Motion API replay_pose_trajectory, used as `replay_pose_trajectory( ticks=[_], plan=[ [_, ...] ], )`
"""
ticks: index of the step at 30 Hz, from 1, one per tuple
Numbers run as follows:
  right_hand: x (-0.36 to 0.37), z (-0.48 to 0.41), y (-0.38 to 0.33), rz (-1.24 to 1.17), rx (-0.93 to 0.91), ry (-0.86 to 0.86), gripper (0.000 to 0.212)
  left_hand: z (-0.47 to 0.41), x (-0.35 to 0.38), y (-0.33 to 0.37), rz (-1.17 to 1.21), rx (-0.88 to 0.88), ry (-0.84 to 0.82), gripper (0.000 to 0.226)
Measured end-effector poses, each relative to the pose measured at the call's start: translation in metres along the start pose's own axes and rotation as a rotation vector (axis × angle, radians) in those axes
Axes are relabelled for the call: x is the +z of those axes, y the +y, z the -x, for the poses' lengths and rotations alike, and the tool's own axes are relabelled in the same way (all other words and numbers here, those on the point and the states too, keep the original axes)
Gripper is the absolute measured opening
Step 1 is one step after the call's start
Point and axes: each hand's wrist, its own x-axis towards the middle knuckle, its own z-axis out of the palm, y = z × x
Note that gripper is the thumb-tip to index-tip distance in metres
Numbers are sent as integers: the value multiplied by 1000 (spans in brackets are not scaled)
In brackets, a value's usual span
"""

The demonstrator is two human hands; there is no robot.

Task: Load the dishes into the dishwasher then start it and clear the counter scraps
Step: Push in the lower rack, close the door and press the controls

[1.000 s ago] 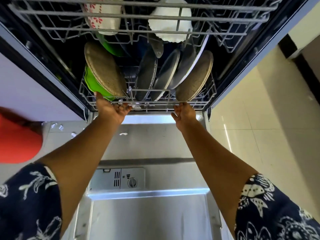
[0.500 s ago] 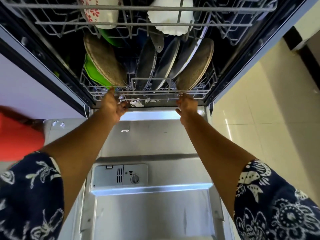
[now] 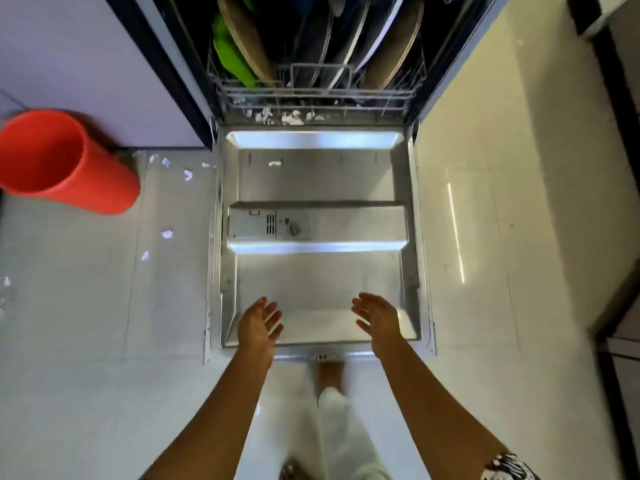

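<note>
The dishwasher door (image 3: 315, 292) lies flat open below me, steel inside, with a detergent dispenser (image 3: 270, 225) at its middle. The lower rack (image 3: 311, 95) sits inside the machine, holding upright plates: tan ones (image 3: 394, 46), grey ones and a green one (image 3: 230, 58). White scraps (image 3: 287, 116) lie at the rack's front edge. My left hand (image 3: 259, 325) and my right hand (image 3: 379, 318) hover over the door's near edge, fingers spread, holding nothing.
An orange bin (image 3: 59, 161) stands on the floor at the left, against a pale cabinet front (image 3: 86, 64). White scraps (image 3: 167, 233) are scattered on the tiles between bin and door. One small scrap (image 3: 275, 163) lies on the door. My foot (image 3: 330, 370) is just below the door's edge.
Both hands let go of the lower rack's front and drew back to the door's near edge. The rack now sits further inside. My view pulled back and down.
</note>
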Motion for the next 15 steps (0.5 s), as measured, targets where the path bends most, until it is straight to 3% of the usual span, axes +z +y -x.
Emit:
replay_pose_trajectory(
  ticks=[4, 6, 8, 11, 15],
  plan=[
    [-46, -5, 97, -72, 279, 68, 20, -4, -57, -73, 84, -203, 51, 25],
    [-54, -17, 132, -101, 349, 115, 26, -19, -77, -102, 127, -307, 83, 46],
    [-56, -31, 154, -163, 388, 174, 46, -38, -86, -121, 200, -374, 117, 63],
    [-53, -59, 181, -329, 345, 196, 69, -78, -91, -144, 331, -371, 147, 74],
    [-47, -99, 191, -655, 157, 138, 70, -124, -87, -158, 534, -217, 37, 73]
  ],
)
